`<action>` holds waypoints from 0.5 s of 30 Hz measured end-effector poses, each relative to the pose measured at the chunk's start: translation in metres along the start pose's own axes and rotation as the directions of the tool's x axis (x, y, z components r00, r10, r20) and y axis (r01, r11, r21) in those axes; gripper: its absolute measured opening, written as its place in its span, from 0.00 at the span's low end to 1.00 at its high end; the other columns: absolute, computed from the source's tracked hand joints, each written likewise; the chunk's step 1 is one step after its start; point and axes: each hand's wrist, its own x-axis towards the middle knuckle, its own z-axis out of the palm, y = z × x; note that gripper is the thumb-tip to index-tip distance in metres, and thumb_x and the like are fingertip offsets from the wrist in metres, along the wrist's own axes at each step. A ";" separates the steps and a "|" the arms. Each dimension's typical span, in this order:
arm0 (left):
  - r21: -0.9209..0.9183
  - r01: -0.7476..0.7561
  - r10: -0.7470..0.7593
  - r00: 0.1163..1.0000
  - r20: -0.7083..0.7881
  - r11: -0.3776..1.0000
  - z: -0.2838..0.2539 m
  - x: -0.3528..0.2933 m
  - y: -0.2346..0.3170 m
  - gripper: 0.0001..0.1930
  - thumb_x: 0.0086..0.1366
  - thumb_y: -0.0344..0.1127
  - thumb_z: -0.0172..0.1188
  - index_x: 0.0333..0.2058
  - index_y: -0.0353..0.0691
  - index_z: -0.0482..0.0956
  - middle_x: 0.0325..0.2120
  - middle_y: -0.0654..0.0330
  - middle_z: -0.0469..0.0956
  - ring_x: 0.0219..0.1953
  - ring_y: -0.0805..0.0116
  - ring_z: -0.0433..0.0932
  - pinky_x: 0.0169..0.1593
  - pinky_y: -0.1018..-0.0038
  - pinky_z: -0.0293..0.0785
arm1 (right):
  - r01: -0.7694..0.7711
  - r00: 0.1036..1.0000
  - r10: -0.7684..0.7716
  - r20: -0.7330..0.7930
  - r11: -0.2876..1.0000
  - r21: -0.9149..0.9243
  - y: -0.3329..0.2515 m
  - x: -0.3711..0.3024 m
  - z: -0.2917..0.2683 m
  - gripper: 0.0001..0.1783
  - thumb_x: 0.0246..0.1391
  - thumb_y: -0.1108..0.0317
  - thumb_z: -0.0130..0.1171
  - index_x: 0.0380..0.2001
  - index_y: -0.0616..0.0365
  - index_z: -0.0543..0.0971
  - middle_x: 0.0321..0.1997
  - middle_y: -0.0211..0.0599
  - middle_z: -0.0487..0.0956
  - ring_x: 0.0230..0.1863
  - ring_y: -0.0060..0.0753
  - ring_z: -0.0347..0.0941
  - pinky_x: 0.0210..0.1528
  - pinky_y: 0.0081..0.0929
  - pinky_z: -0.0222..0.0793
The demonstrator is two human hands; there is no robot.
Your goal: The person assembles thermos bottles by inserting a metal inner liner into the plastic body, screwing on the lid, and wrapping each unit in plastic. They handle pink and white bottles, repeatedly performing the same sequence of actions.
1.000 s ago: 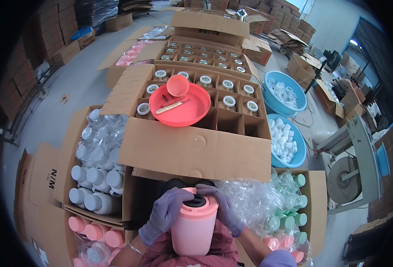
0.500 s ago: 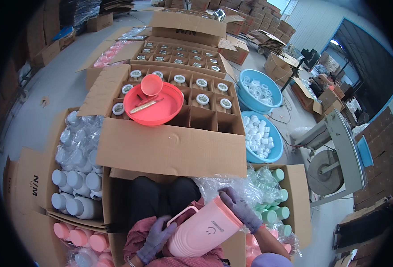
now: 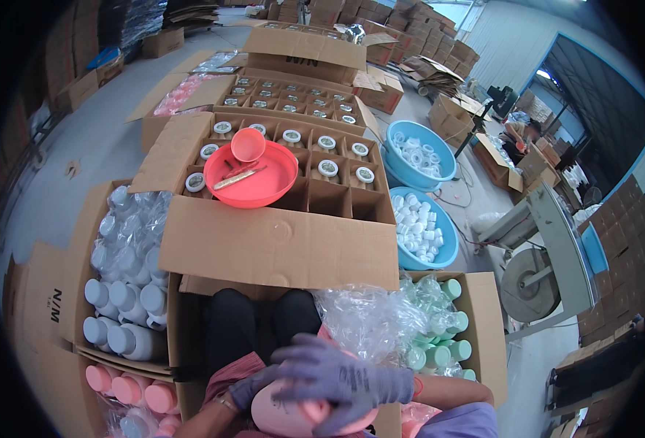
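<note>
A pink plastic jug lies tilted across my lap, partly covered by both hands. My left hand, in a grey-purple glove, is closed around its left side; some of the fingers are hidden. Over the jug spreads my right hand, gloved alike and slightly blurred, with its fingers apart. A salmon-coloured part of the jug shows between the thumb and fingers. The handle cannot be seen.
Ahead is a divided carton of lidded jars, topped by a red basin with a scoop. Blue tubs hold white parts. Cartons of light-blue bottles, pink-capped bottles and green bottles flank me. A grey machine stands right.
The jug has turned and come nearer my body. My right hand has moved left from its rim to lie across it, in front of my left hand.
</note>
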 end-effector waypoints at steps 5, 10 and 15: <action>0.573 -0.408 0.638 0.716 -0.282 0.711 0.039 -0.024 0.094 0.13 0.65 0.29 0.58 0.47 0.32 0.82 0.47 0.54 0.83 0.51 0.65 0.80 0.58 0.72 0.73 | -0.644 0.390 0.919 0.050 0.234 0.728 0.071 -0.075 0.013 0.31 0.65 0.50 0.45 0.63 0.61 0.69 0.62 0.50 0.70 0.65 0.42 0.64 0.69 0.39 0.56; 0.196 -0.277 0.332 0.871 -0.361 0.941 0.037 -0.025 0.143 0.13 0.63 0.27 0.58 0.45 0.32 0.83 0.44 0.52 0.84 0.50 0.65 0.81 0.54 0.71 0.76 | -0.499 0.674 0.594 -0.439 0.804 0.323 0.049 -0.062 -0.008 0.34 0.69 0.46 0.39 0.64 0.63 0.67 0.66 0.48 0.68 0.64 0.38 0.67 0.69 0.37 0.57; 0.949 -0.279 0.801 0.597 0.054 0.144 0.044 -0.017 0.192 0.15 0.57 0.28 0.60 0.43 0.36 0.83 0.42 0.50 0.84 0.50 0.47 0.80 0.62 0.57 0.67 | -0.291 0.416 0.865 -0.280 0.418 0.860 0.046 -0.040 -0.005 0.36 0.69 0.43 0.39 0.63 0.63 0.67 0.65 0.47 0.69 0.62 0.38 0.69 0.66 0.35 0.62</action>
